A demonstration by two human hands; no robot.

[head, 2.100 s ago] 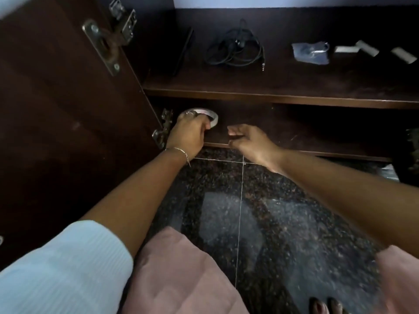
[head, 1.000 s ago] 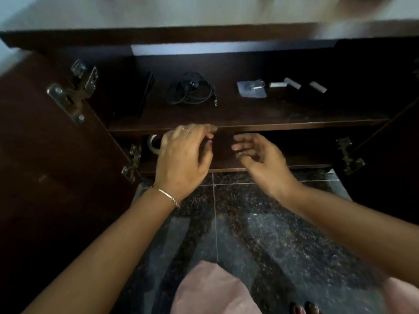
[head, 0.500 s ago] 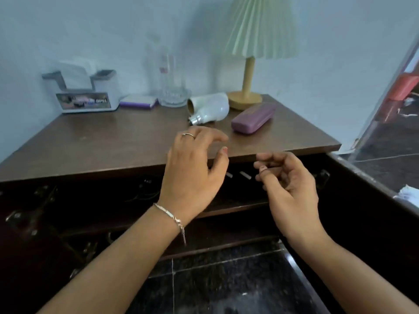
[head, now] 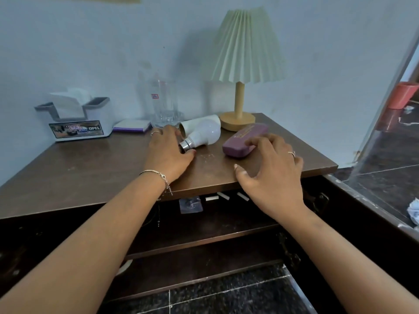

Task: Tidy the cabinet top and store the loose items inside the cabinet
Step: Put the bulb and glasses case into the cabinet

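Note:
A white light bulb (head: pixel 205 133) lies on its side on the brown cabinet top (head: pixel 90 173), metal cap toward me. My left hand (head: pixel 169 152) rests at that cap, thumb and fingers on either side of it; the bulb still lies on the wood. A purple glasses case (head: pixel 243 141) lies to the right. My right hand (head: pixel 272 175) hovers over the front edge with fingers spread, fingertips at the case's near end. Inside the open cabinet, the upper shelf (head: pixel 204 232) holds a small plastic bag (head: pixel 190 205) and white sticks (head: pixel 223 196).
At the back of the top stand a tissue holder (head: pixel 77 123), a purple notepad (head: pixel 132 126), a drinking glass (head: pixel 164 105), a white tube (head: pixel 199 122) and a pleated lamp (head: pixel 244 53). The right cabinet door (head: pixel 362 211) hangs open. A tape roll (head: pixel 123 266) shows on the lower shelf.
My view rose from the cabinet's inside to its top. The left hand let go of the tape roll on the lower shelf. Both hands moved up and forward onto the top, to the bulb and the case.

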